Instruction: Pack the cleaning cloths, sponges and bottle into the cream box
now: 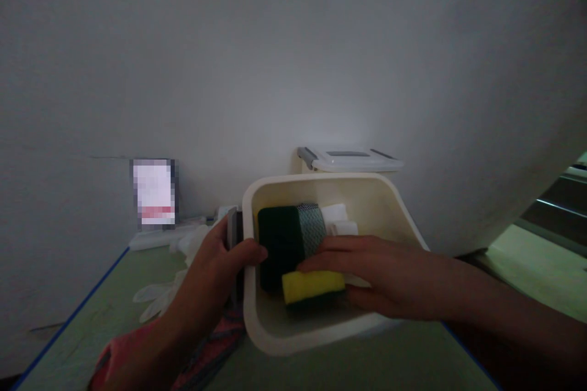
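A cream plastic bin (403, 214) stands tilted towards me above the green tabletop. My left hand (224, 253) grips its left side, thumb over the rim and fingers behind a grey clip (232, 229). Inside, my right hand (380, 272) has its fingers around the right end of a yellow sponge (312, 285) with a dark green underside. Along the bin's left wall lies a dark green scouring pad (279, 244). Beside it is a grey-green mesh-patterned piece (312, 226), partly behind my right fingers. White items (339, 220) I cannot identify lie farther back.
Behind the bin, a white lid with grey clips (358, 159) sits against the wall. White gloves (156, 296) and a white bottle-like item (188, 241) lie on the left of the green table (92, 311). A blurred-out upright device (154, 193) leans at the back left.
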Available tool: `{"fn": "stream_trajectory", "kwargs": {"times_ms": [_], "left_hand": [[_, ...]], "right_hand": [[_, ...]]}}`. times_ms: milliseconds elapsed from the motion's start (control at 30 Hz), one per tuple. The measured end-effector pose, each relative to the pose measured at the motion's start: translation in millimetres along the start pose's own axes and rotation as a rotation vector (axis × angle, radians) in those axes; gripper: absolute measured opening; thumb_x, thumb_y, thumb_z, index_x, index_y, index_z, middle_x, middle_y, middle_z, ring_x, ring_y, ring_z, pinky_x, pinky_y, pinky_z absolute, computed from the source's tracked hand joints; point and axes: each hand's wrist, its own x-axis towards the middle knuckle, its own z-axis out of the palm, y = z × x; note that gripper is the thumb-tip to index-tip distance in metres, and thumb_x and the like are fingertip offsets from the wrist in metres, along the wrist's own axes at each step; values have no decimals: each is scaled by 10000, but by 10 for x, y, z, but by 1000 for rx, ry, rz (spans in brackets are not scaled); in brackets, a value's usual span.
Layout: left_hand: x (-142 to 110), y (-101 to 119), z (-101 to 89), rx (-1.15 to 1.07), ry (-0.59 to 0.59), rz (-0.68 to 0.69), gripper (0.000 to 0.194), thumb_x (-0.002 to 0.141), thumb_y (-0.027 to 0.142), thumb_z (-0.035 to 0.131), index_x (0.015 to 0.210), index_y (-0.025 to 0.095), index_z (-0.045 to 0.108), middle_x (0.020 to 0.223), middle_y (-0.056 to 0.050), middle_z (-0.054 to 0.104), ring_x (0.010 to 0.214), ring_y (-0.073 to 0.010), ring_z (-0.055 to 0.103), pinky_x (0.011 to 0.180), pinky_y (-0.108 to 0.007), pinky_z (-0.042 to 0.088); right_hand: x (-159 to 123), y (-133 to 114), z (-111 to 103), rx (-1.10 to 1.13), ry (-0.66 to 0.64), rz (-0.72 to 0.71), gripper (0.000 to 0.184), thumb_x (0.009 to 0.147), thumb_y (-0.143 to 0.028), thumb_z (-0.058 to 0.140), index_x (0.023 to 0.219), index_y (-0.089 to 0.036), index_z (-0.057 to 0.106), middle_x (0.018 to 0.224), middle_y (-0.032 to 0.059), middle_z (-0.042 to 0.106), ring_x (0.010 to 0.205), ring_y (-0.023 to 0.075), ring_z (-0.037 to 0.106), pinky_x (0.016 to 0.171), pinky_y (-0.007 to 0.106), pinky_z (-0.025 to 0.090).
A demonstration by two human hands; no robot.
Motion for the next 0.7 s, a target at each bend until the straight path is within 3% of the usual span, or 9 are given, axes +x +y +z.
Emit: {"fn": "stream_trajectory", "kwargs": {"times_ms": [100,167,233,333,433,533,633,700], "left_hand": [[0,8,16,-48,-13,-44,278,594,218,603,863,202,536,663,12,652,503,-154,598,439,-229,483],[-10,26,34,-71,-14,-56,301,582,212,600,877,195,541,667,3,658,517,-162,607,440,-230,486],[-26,50,56,-73,-5,-54,320,573,202,600,888,185,548,670,-4,662,496,-151,596,436,-224,482],[-48,78,78,-54,4,-58,348,579,200,598,922,175,555,666,-12,662,483,-150,588,420,-217,466],[-51,81,75,-53,4,-74,381,582,207,596,959,174,559,657,-11,655,491,-161,595,427,-228,467],[-41,69,59,-59,5,-98,360,582,214,595,939,180,567,652,-7,651,508,-172,607,458,-247,481],[-31,65,50,-68,-6,-98,329,581,224,597,906,181,566,656,-3,649,531,-186,619,470,-262,488],[-28,69,49,-72,-9,-87,313,579,223,598,886,180,563,658,-1,648,535,-184,619,470,-258,487]], "right_hand": [[-75,35,-145,-2,108,116,414,762,-126,532,1167,-209,526,1106,50,596,1000,184,550,874,289,419],[-117,55,-255,-35,182,244,318,750,-150,536,1065,-191,534,958,46,627,858,186,578,746,283,447],[-133,73,-336,-50,216,322,371,757,-181,528,1124,-195,475,889,36,627,759,182,579,660,281,445],[-104,112,-371,-112,192,278,514,759,-140,496,1254,-235,398,1009,45,606,865,197,576,770,316,438],[-45,180,-351,-196,100,216,345,766,-99,460,1076,-214,558,1055,62,578,958,207,547,892,347,389],[-5,260,-361,-247,79,247,178,785,-217,519,943,-168,586,980,88,586,899,221,550,836,346,416],[2,306,-414,-286,124,329,250,800,-365,527,926,-152,566,910,99,603,809,226,557,713,331,439],[-5,306,-448,-303,151,381,258,808,-370,508,936,-153,562,886,96,618,770,220,565,659,317,436]]}}
